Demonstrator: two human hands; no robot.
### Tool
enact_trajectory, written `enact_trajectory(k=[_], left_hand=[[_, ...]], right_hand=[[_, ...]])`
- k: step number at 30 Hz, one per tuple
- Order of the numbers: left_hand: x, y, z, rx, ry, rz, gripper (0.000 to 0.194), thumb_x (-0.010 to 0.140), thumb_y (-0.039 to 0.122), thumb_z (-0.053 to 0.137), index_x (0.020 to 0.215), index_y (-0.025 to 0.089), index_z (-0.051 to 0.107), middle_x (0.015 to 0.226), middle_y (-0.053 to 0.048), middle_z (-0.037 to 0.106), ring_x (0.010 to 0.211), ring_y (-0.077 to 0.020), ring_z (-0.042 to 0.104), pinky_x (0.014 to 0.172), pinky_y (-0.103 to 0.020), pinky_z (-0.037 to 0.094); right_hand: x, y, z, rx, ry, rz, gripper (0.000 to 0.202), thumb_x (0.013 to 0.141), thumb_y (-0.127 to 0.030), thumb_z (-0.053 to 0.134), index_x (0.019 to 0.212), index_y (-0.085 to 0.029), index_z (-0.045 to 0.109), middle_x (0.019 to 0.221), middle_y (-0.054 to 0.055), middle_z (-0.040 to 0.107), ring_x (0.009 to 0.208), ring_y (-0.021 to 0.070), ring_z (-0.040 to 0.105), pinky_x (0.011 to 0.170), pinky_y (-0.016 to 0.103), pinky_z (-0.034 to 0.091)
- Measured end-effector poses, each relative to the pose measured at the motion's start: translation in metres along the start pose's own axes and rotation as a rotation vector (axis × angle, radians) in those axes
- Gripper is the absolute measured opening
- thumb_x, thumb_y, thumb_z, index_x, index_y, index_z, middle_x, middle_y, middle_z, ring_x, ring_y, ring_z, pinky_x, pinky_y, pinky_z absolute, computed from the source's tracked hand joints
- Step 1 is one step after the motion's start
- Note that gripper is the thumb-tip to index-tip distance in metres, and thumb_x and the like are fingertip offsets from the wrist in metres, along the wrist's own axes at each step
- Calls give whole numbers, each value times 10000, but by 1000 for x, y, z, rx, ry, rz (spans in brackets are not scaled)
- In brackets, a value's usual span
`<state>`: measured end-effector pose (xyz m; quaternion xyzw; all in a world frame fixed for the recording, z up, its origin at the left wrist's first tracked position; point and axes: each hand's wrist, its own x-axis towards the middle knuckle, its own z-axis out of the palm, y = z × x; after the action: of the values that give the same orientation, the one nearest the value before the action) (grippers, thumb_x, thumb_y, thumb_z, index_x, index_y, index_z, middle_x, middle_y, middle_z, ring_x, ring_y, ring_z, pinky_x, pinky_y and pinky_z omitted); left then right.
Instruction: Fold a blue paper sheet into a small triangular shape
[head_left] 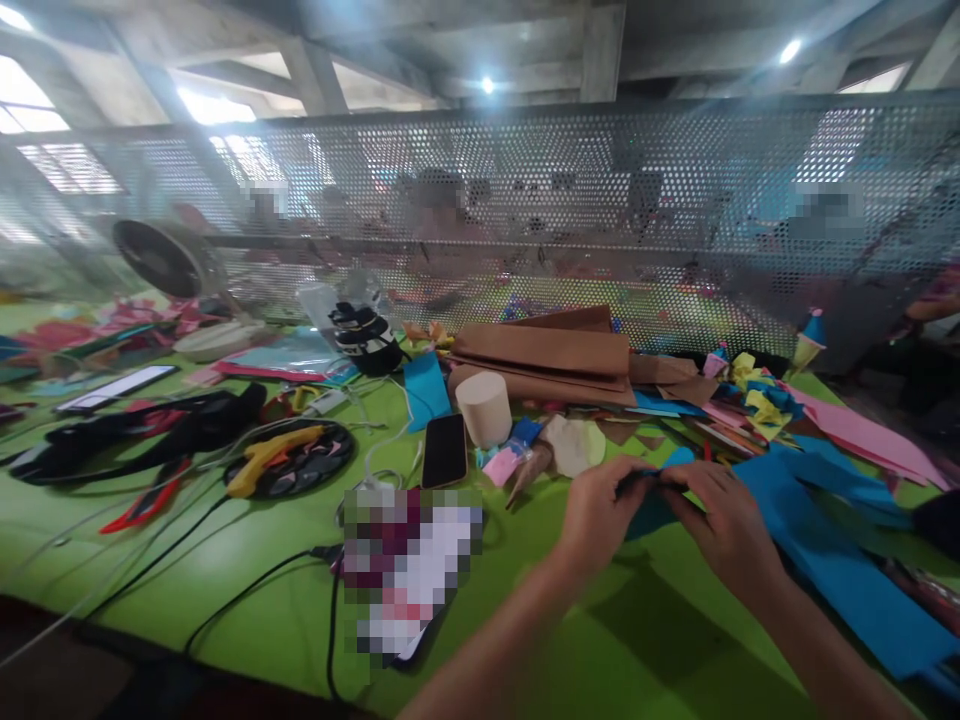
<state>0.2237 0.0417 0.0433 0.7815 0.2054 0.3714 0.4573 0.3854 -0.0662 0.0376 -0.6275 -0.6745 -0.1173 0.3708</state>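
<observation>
Both of my hands meet over the right half of the green table, pinching a piece of blue paper between them. My left hand is closed on its left side, and my right hand grips it from the right. Part of the paper shows above the fingertips and part hangs below; a small dark area at the fingertips is too unclear to name. Large blue sheets lie to the right of my right hand. Left of my left hand are a cream scalloped paper piece and pink and blue scraps.
On the green table are a black phone, a white roll, brown paper, a yellow glue gun on a black dish, red-handled scissors, cables and a bottle. A perforated screen stands behind; people show through it.
</observation>
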Motion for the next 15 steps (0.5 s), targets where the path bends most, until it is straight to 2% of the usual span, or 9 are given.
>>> enact_trajectory(k=[6, 10, 12, 15], left_hand=[[4, -2, -7, 27, 82, 11, 138, 966, 222, 639, 976, 200, 775, 940, -31, 791, 872, -200, 712, 802, -266, 520], [10, -3, -18, -1, 17, 0, 129, 953, 264, 659, 957, 191, 765, 889, -30, 772, 843, -195, 690, 755, -257, 503], [13, -3, -23, -24, -43, -10, 139, 947, 287, 668, 964, 187, 763, 887, -32, 766, 840, -193, 680, 751, -256, 496], [16, -1, -27, -69, -89, -36, 148, 938, 300, 672, 965, 183, 757, 909, -37, 765, 870, -199, 676, 778, -263, 491]], right_hand=[[2, 8, -7, 105, 25, 135, 102, 1039, -350, 601, 1039, -277, 672, 976, 33, 732, 911, 230, 690, 783, 358, 524], [8, 19, -19, 176, 73, 168, 217, 1020, -410, 622, 1190, -311, 714, 1140, 71, 721, 1124, 263, 662, 924, 397, 552], [10, 22, -22, 234, -19, 209, 260, 1010, -468, 620, 1180, -319, 748, 1183, 79, 735, 1162, 281, 662, 957, 426, 554], [10, 24, -22, 377, -165, 356, 333, 981, -561, 621, 1031, -282, 794, 1066, 78, 775, 1001, 273, 719, 852, 403, 583]])
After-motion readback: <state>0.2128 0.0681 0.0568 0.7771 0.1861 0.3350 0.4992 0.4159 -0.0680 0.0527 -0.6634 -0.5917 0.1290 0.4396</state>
